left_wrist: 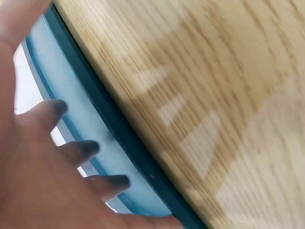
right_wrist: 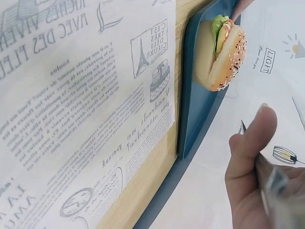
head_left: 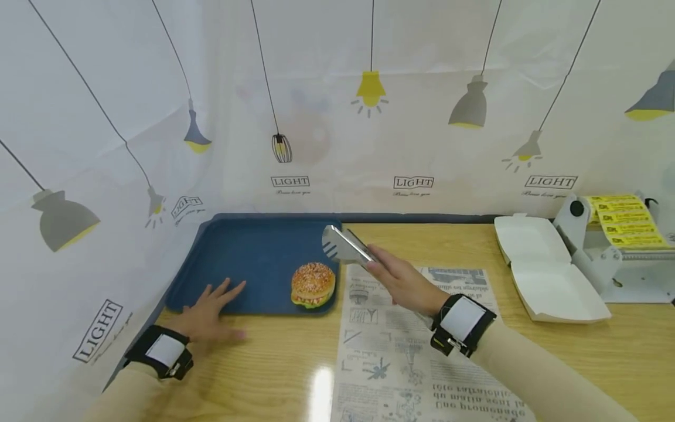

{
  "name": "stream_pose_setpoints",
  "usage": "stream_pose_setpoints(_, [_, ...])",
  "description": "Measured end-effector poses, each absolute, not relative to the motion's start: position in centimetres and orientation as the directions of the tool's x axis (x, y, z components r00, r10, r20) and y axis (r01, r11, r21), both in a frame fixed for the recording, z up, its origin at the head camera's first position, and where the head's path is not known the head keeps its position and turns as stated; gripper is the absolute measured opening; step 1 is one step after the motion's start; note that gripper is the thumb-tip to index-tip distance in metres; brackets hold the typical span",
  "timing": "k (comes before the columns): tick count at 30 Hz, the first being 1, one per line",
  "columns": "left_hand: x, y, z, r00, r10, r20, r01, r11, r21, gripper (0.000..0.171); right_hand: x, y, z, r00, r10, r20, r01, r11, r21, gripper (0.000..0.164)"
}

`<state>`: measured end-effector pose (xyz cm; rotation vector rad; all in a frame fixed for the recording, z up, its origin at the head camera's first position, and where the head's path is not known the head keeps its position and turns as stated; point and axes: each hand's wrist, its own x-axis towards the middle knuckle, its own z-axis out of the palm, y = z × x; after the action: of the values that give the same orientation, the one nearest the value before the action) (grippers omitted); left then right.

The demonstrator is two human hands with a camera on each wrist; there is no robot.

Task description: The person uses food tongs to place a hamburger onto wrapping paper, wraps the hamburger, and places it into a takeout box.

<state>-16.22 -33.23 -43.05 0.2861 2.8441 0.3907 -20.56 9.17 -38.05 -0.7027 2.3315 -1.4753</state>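
My right hand (head_left: 403, 281) grips a pair of metal tongs (head_left: 348, 245) with a slotted end, held above the table near the tray's right side. A sesame-seed burger (head_left: 313, 285) sits in the right front part of the blue tray (head_left: 253, 246); the right wrist view shows lettuce at the burger's (right_wrist: 226, 55) side. At the tray's front left edge my left hand (head_left: 203, 316) has its fingers spread, reaching over the rim. In the left wrist view the fingertips lie along the tray (left_wrist: 95, 100); whether they touch it, I cannot tell.
Printed newspaper-style paper (head_left: 390, 351) lies flat right of the tray. An open white takeaway box (head_left: 551, 272) stands further right, beside a label dispenser (head_left: 585, 234) with a roll of yellow labels (head_left: 627, 220). A wall covering with lamp prints (head_left: 327, 117) rises behind and at the left.
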Motion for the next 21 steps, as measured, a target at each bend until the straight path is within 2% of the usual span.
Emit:
stream_pose_setpoints(5, [-16.2, -33.0, -43.3, -0.935, 0.234, -0.268, 0.175, 0.958, 0.226, 0.112, -21.4, 8.2, -38.5, -0.803, -0.596, 0.011, -0.305, 0.396, -0.866, 0.062])
stream_pose_setpoints(9, [-16.1, -32.7, -43.1, -0.933, 0.237, -0.272, 0.178, 0.958, 0.225, 0.112, -21.9, 7.6, -39.2, -0.783, -0.621, -0.017, -0.326, 0.434, -0.84, 0.062])
stream_pose_setpoints(21, [-16.0, -32.7, -42.8, -0.934, 0.225, -0.279, 0.166, 0.962, 0.217, 0.113, -22.2, 5.8, -40.1, -0.758, -0.637, -0.138, -0.282, 0.512, -0.811, 0.061])
